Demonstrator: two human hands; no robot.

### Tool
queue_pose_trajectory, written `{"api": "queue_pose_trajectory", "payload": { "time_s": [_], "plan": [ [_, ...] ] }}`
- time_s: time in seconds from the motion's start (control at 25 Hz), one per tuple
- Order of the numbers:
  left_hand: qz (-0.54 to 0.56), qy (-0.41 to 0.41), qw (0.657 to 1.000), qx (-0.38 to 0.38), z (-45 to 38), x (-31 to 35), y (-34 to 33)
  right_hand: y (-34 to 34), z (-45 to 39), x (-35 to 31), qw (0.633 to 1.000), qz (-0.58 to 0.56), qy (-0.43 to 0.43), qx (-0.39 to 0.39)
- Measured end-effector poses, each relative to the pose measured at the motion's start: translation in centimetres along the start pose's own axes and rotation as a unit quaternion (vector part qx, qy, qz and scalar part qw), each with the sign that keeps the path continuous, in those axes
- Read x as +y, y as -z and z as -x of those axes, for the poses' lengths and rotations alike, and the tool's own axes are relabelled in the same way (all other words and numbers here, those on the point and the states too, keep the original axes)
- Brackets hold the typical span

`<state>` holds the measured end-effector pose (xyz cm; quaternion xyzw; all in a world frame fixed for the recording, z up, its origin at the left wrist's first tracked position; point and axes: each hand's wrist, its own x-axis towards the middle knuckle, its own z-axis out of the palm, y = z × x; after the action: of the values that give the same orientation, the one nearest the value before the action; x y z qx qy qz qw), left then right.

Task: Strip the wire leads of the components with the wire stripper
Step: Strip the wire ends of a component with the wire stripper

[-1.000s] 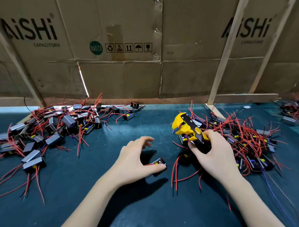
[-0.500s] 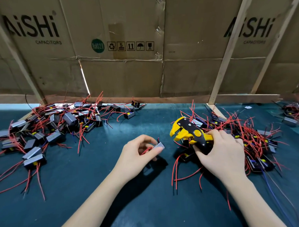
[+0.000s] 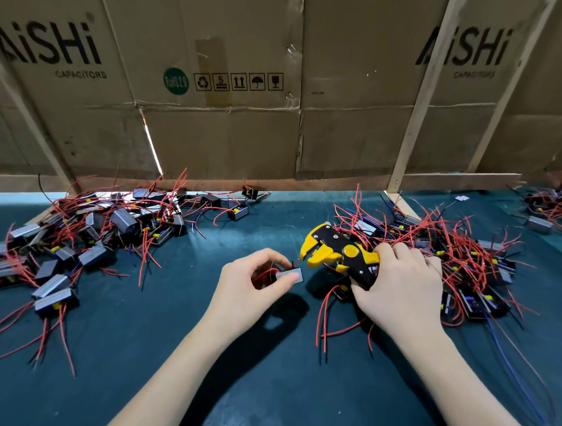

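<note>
I observed the left grip (image 3: pixel 254 285) raised just above the bench (image 3: pixel 265 389), its thumb and fingers curled and pinching one small component (image 3: pixel 289 273) by its grey rectangular face. The component's red leads (image 3: pixel 265 273) looped back inside the curl of that grip, and short lead ends stood up from the component's far edge, pointing toward the stripper head.

The right grip (image 3: pixel 402 289) was closed round the black-and-yellow handles of the wire stripper (image 3: pixel 339 252). The tool's yellow head lay just right of the held component, close to the lead ends; I could not tell whether it touched them. Its jaws stood parted, with nothing visibly seated between them.

Directly beyond and to the right of the right grip lay a dense pile of components (image 3: pixel 458 262) with tangled red leads; several red leads trailed from beneath that grip toward me across the bench. Well to the left of the left grip lay a second pile (image 3: pixel 88 236) of grey-cased components, their red leads spread over the dark green surface. A third, smaller cluster (image 3: pixel 553 208) lay at the far right edge.

Beyond both grips, flattened cardboard cartons (image 3: pixel 244 130) printed "AiSHi CAPACITORS" stood along the rear of the bench, braced by pale wooden battens (image 3: pixel 415 128).
</note>
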<state>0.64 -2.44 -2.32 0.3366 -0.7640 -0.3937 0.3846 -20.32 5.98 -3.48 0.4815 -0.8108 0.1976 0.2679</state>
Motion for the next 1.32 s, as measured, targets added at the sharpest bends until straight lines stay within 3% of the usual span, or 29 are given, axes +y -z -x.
{"api": "queue_pose_trajectory", "payload": {
  "time_s": [0.32, 0.72, 1.12, 1.32],
  "plan": [
    [-0.084, -0.039, 0.996, 0.013, 0.2, 0.0, -0.2, 0.0, 0.2, -0.8, 0.999, 0.02, 0.034, 0.004],
    [-0.081, -0.048, 0.995, 0.012, 0.2, 0.2, 0.0, 0.8, -0.1, -1.0, 0.998, 0.019, 0.061, -0.005],
    [-0.091, -0.04, 0.995, 0.007, 0.0, 0.5, 0.5, 0.8, -0.8, -1.0, 0.992, 0.056, 0.041, -0.105],
    [-0.099, -0.028, 0.995, 0.013, -0.1, 0.5, 0.9, 0.4, -0.5, -0.5, 0.999, 0.034, 0.034, -0.014]
  ]
}}
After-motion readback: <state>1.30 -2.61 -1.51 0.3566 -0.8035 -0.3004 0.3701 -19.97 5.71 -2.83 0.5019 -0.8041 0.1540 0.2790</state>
